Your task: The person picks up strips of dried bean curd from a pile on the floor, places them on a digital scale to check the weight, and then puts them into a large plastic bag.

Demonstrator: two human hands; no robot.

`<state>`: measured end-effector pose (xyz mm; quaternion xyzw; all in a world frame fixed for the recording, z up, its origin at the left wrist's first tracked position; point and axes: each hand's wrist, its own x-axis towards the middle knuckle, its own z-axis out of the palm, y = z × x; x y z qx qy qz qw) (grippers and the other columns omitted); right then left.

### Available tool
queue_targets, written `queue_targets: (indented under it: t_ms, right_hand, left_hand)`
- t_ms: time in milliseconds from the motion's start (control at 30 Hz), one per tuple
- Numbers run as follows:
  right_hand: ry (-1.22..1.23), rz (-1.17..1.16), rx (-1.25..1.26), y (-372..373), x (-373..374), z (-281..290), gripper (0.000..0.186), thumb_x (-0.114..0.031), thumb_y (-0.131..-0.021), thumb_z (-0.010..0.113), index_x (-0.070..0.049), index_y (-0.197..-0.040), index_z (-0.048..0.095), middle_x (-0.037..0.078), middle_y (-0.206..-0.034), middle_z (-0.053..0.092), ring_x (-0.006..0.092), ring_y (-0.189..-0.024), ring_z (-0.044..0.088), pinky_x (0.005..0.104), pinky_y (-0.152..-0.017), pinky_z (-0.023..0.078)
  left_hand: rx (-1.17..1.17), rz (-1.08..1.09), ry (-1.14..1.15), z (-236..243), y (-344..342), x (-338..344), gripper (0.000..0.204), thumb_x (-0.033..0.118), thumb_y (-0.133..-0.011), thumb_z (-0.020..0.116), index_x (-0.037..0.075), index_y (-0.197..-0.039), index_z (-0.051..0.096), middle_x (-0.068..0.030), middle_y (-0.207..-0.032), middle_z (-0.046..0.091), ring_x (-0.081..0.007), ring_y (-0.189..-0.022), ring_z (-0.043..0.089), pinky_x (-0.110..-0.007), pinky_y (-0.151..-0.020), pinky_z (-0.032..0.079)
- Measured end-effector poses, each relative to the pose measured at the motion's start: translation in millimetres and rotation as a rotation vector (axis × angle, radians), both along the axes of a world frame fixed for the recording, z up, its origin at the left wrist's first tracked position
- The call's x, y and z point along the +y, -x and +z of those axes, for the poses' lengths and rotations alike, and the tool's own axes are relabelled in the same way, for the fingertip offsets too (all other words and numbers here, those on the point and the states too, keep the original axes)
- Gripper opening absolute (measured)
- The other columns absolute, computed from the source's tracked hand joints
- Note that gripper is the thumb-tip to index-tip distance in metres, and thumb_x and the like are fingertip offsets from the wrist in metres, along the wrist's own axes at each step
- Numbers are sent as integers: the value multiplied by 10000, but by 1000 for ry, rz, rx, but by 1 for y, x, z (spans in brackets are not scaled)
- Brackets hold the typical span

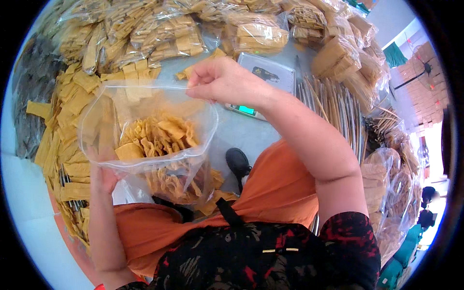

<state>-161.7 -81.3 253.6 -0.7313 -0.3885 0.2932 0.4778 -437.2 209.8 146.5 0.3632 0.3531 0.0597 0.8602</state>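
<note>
A clear plastic bag [193, 159] hangs in front of me with its mouth spread wide. Inside lie several yellow-brown, crinkled folded pieces [164, 133]. My right hand [212, 79] pinches the far rim of the bag, fingers curled shut. At the near left side, my left hand [104, 176] grips the bag's edge; its fingers show only blurrily through the plastic. A flat scale [270, 72] with a lit green display rests on the floor just beyond my right wrist, partly covered by my forearm.
Loose yellow-brown pieces [65, 125] are heaped along the left. Filled clear bags [256, 34] are piled at the far side, with more at right. Thin sticks [333, 106] lie beyond my right forearm. A black shoe [237, 162] is on the grey floor, and a fan [425, 67] stands far right.
</note>
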Motion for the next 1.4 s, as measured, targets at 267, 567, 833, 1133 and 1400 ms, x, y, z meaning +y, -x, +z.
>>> queue_targets:
  t_ms: [267,567,833,1133,1400]
  right_hand:
    - [-82,19,-157,41,5,-7,139,-160,-789,643,-23,-796,622,28,-657,595,92,-605,534,266,-548,433]
    - [-294,-125,-356,85,-13,34,85,-83,-816,639,-16,-792,593,-33,-621,525,58,-568,466,245,-505,387]
    - [-19,-159,-253,110,-15,-26,82,-98,-809,650,-47,-829,589,17,-583,510,84,-531,473,259,-513,409]
    - [-140,-253,-271,126,-70,-33,174,-100,-838,643,-71,-1005,602,9,-698,558,71,-608,515,239,-546,433]
    - [21,-310,680,200,-129,-79,252,-175,-903,605,-47,-1113,550,16,-978,593,111,-917,562,266,-845,455]
  left_hand:
    - [252,-256,-907,21,-1,-20,372,281,-907,592,82,-1221,568,-33,-1017,624,-139,-841,590,-263,-652,482]
    - [103,29,-712,101,55,-97,271,237,-948,523,54,-1129,609,-27,-919,649,-109,-733,618,-236,-621,503]
    - [399,-562,-1324,69,52,-35,367,396,-922,527,63,-991,666,-77,-830,663,-160,-732,604,-316,-661,498]
    - [-189,-361,-1108,33,-68,-6,364,343,-935,537,106,-1210,563,-25,-1230,564,-151,-1120,523,-350,-985,378]
    - [-271,-179,-599,15,-97,-4,264,309,-952,514,111,-1109,589,-6,-1096,619,-131,-1086,549,-342,-951,407]
